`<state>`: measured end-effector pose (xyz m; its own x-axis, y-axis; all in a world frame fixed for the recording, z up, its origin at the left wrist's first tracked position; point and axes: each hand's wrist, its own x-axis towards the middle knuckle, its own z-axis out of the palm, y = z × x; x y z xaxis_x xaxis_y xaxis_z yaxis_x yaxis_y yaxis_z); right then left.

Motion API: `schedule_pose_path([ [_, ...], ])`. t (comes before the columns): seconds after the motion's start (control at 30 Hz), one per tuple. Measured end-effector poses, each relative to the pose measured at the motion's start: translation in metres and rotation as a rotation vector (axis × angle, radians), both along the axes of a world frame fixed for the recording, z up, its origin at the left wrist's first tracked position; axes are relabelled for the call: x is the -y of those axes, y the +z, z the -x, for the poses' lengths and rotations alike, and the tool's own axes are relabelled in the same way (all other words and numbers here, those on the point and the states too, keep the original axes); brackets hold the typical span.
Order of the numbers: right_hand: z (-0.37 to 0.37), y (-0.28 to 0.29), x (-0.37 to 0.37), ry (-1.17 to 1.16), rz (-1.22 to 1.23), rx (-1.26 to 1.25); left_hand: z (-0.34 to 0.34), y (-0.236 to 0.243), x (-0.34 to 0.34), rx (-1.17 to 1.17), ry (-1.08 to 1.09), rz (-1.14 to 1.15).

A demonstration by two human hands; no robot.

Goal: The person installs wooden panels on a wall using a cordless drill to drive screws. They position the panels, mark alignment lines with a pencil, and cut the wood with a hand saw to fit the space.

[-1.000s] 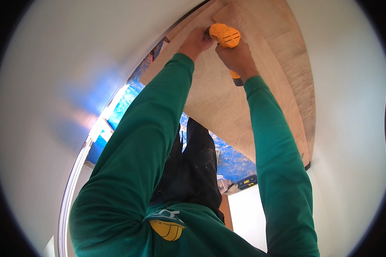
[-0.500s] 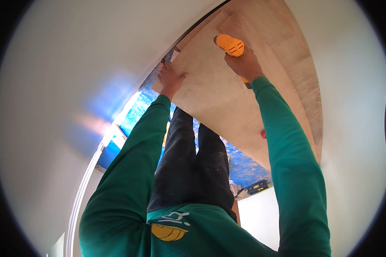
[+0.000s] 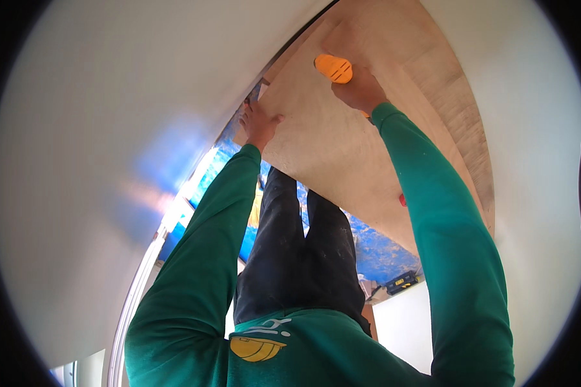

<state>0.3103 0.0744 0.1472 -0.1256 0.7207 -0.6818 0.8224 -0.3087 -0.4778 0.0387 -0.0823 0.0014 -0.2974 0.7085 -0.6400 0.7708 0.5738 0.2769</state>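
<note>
My right hand [image 3: 360,90] grips an orange power drill [image 3: 332,66] over a pale plywood panel [image 3: 323,142], its handle mostly hidden by my fingers and wrist. Near the panel's left edge, my left hand [image 3: 258,122] rests with fingers spread on the wood, holding nothing. A small red object [image 3: 403,200] shows on the panel beside my right sleeve, too small to name.
Pale walls [image 3: 84,161] curve along both sides, with a bright white frame strip [image 3: 142,271] at left. My dark-trousered legs show below the panel's edge, over blue sheeting [image 3: 381,245]. A black tool case or level [image 3: 400,282] sits at lower right.
My left hand has come away from the drill and moved down and left onto the panel's edge, fingers spreading. The drill has shifted slightly since a second ago, still in my right hand.
</note>
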Motion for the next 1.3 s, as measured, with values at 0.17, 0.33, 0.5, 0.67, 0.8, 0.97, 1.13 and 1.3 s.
schedule_pose_path([
  [0.17, -0.002, -0.016, -0.006, 0.261, -0.311, 0.093, -0.017, 0.024, -0.005, -0.105, -0.027, 0.014],
  [0.33, -0.010, 0.015, 0.020, 0.086, -0.077, 0.019, -0.025, 0.091, 0.017, 0.181, 0.063, -0.034],
  [0.5, -0.067, 0.074, 0.208, -0.472, -0.055, -0.217, 0.020, 0.135, 0.087, 0.484, -0.030, 0.109],
  [0.67, -0.124, 0.102, 0.481, -0.923, 0.184, -0.047, 0.114, 0.147, 0.187, 0.355, -0.016, 0.428],
  [0.8, -0.141, 0.141, 0.697, -1.452, 0.434, -0.166, 0.169, 0.165, 0.227, 0.315, 0.163, 0.716],
  [0.97, -0.123, 0.180, 0.890, -1.738, 0.666, -0.179, 0.132, 0.193, 0.237, 0.406, 0.151, 0.392],
  [1.13, -0.109, 0.165, 0.983, -1.579, 0.544, -0.178, 0.032, 0.211, 0.266, 0.517, 0.143, 0.236],
  [1.3, -0.118, 0.162, 1.041, -1.271, 0.151, -0.226, -0.095, 0.212, 0.319, 0.366, -0.288, 0.289],
])
